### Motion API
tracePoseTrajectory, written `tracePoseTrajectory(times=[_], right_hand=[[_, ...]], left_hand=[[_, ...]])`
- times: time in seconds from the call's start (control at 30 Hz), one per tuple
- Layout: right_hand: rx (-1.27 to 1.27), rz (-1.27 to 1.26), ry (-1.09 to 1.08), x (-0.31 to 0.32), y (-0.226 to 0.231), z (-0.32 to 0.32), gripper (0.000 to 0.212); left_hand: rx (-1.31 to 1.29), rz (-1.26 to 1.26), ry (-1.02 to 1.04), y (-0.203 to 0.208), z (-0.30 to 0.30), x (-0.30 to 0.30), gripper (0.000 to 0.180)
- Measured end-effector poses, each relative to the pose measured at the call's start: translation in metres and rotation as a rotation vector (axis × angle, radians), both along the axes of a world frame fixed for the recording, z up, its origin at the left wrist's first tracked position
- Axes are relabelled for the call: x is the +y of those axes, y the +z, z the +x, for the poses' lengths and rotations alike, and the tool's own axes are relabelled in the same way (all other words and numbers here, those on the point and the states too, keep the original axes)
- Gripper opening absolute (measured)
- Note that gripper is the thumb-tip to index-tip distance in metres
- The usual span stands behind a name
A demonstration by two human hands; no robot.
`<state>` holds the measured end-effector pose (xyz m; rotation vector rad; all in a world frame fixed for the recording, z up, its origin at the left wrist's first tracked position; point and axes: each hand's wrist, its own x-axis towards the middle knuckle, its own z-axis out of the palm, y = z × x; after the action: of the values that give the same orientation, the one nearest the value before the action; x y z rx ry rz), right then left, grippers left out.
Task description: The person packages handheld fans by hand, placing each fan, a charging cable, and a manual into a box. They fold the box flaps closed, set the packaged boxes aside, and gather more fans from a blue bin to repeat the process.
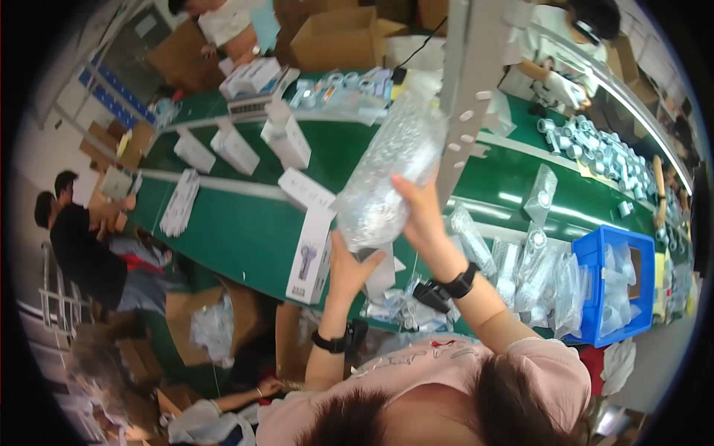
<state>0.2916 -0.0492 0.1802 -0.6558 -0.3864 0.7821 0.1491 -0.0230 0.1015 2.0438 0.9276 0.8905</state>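
Note:
Both my hands hold up a clear bubble-wrap bag with a pale item inside, above the green conveyor belt. My left hand grips the bag's lower end from below. My right hand clasps its right side, fingers spread over the wrap. Each wrist wears a black band. Just left of my left hand a white carton with a picture of a handheld device stands on the belt with its top flap open.
More white cartons stand along the belt. Bubble bags lie beside a blue bin at the right. Small grey parts cover the far table. Other people work at the top and left, among cardboard boxes.

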Motion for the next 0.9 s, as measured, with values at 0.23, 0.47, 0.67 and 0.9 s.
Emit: tracePoseTrajectory(times=[0.23, 0.47, 0.67, 0.9], right_hand=[[-0.334, -0.215, -0.357, 0.019, -0.045, -0.008, 0.084], [-0.924, -0.265, -0.41, 0.001, -0.054, -0.002, 0.072], [-1.354, -0.126, -0.016, -0.041, -0.051, 0.039, 0.022], [-1.34, -0.842, -0.145, -0.061, -0.122, 0.168, 0.024]], left_hand=[[-0.139, -0.02, 0.239, -0.007, 0.016, -0.006, 0.08], [-0.164, 0.346, 0.111, -0.016, 0.026, -0.002, 0.076], [-0.432, 0.01, 0.158, -0.015, 0.024, 0.029, 0.073], [-0.223, 0.15, 0.107, -0.106, 0.0, 0.003, 0.073]])
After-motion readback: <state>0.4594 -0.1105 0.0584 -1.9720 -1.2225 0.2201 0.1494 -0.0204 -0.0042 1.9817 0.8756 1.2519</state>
